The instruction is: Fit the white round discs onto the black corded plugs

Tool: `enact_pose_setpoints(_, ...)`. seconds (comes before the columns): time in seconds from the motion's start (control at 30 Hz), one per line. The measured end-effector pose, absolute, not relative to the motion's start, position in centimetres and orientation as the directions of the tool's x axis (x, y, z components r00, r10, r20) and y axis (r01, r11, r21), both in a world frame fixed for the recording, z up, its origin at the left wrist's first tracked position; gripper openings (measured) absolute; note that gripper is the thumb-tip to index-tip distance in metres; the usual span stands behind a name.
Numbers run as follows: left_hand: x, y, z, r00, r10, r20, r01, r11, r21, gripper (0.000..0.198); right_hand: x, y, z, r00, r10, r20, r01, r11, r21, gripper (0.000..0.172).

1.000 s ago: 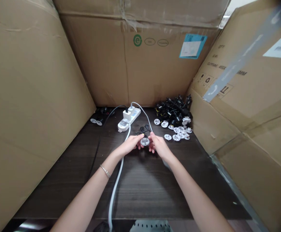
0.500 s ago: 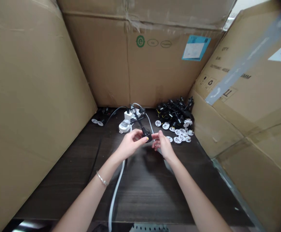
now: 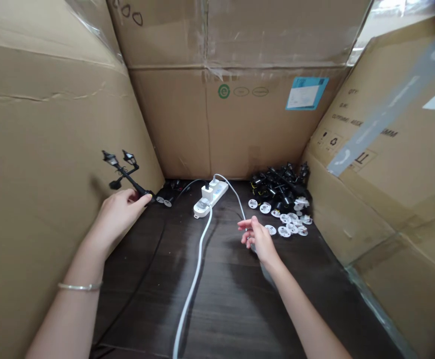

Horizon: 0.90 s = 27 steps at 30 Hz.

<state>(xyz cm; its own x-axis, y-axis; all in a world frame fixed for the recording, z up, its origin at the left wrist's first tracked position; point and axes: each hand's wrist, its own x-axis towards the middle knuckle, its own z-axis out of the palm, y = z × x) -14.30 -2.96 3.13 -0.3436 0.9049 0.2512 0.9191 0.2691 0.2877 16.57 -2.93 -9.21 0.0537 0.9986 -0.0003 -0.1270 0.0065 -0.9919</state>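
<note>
Closest in, the dark wood-grain table (image 3: 232, 314) runs out ahead of you, with a white cable (image 3: 192, 294) snaking up its middle and a thin black cable (image 3: 135, 284) off to its left. A thin silver bangle (image 3: 79, 286) sits on your left wrist. And there's your left hand (image 3: 118, 218), out wide by the left cardboard panel (image 3: 41, 149), fingers curled shut and thumb pressed in, pinching the lower end of a small black double-headed miniature lamp post (image 3: 124, 172). There it is, tilted up and to the left, both lanterns clear above your knuckles, right in front of the cardboard; whether it's actually touching the panel is hard to call from this angle.

Over on the right, your right hand (image 3: 259, 240) is empty, fingers loosely spread and slightly curled, hovering just beside the white cable and near a scatter of white plastic discs (image 3: 285, 223). Behind those discs sits a heap of black lamp parts (image 3: 279, 183), all tangled together. In the middle, a white power strip (image 3: 210, 198) carries two white plug adapters (image 3: 207, 192). Back in the left corner, two small white discs (image 3: 163, 201) lie by some dark parts (image 3: 175, 185). Farthest away, the back cardboard box (image 3: 168, 124) closes the view, with a blue-edged label (image 3: 306, 93) stuck on its face.
</note>
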Motion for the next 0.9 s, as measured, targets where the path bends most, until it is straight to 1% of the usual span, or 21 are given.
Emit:
enact_pose_setpoints(0.07,-15.1,-1.2,3.7,-0.327,0.938,0.118,0.929,0.297,0.220,0.040,16.6,-3.0,-9.2,0.053,0.999,0.007,-0.121,0.014,-0.993,0.053)
enact_pose_setpoints(0.13,-15.5,0.7,3.9,-0.287,0.958,0.006,0.941,0.281,0.190,0.045,16.7,-2.9,-9.2,0.048,0.999,0.017,-0.108,0.023,-0.994,0.053)
enact_pose_setpoints(0.23,-15.9,3.4,3.4,-0.291,0.954,-0.071,0.940,0.299,0.167,0.049,16.7,-2.9,-9.3,0.028,0.999,0.030,-0.075,0.032,-0.997,0.055)
enact_pose_setpoints(0.3,-15.9,5.0,2.8,-0.303,0.948,-0.099,0.939,0.314,0.141,0.049,16.7,-2.9,-9.3,0.014,0.999,0.033,-0.051,0.034,-0.998,0.056)
enact_pose_setpoints(0.43,-15.9,7.9,1.4,-0.322,0.941,-0.105,0.938,0.332,0.099,0.048,16.6,-2.9,-9.4,0.019,0.999,0.042,0.005,0.042,-0.999,0.057)
enact_pose_setpoints(0.6,-15.5,9.8,0.1,-0.352,0.932,-0.087,0.930,0.358,0.079,0.046,16.8,-2.8,-9.3,0.036,0.991,0.133,0.068,0.130,-0.989,0.053)
enact_pose_setpoints(0.67,-15.0,9.8,-0.4,-0.366,0.927,-0.077,0.925,0.371,0.077,0.046,17.0,-2.8,-9.2,0.043,0.988,0.148,0.068,0.144,-0.987,0.052)
enact_pose_setpoints(0.77,-14.3,9.5,-1.2,-0.379,0.924,-0.046,0.921,0.382,0.081,0.052,17.1,-2.7,-9.2,0.065,0.988,0.142,0.062,0.138,-0.988,0.051)
enact_pose_setpoints(0.9,-14.0,9.2,-2.0,-0.365,0.930,-0.027,0.923,0.366,0.118,0.054,17.3,-2.4,-9.3,0.079,0.988,0.132,0.073,0.126,-0.989,0.050)
